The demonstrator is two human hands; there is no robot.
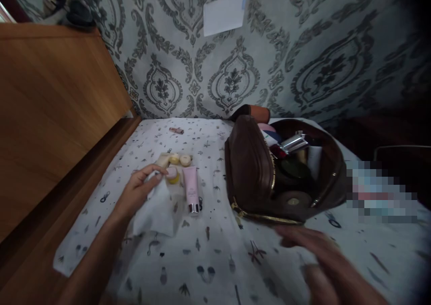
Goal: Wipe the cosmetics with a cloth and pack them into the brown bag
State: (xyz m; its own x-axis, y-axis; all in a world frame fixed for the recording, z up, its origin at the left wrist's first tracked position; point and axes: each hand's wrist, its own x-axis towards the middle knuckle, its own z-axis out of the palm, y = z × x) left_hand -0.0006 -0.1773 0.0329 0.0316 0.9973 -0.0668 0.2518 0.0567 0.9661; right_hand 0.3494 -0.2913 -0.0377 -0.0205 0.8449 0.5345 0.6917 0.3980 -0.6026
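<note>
My left hand point(143, 184) pinches a thin white wipe point(156, 213), which hangs down over the printed cloth. Its fingertips are beside a small jar point(173, 175) with a pale lid and yellow contents; whether they touch it I cannot tell. Just behind stand two more little jars point(185, 160). A pink tube point(191, 188) with a silver cap lies to their right. My right hand point(319, 251), blurred, is in front of the brown cosmetic bag point(249, 161), its fingers stretched out and holding nothing visible. The bag is unzipped, with a silver tube point(296, 143) and other cosmetics inside.
A small lip-gloss-like tube point(176, 130) lies farther back on the white patterned cloth point(208, 237). Behind the bag is an orange-brown and black item point(258, 114). A wooden cabinet point(60, 98) borders the left side, and a patterned wall point(195, 63) rises behind.
</note>
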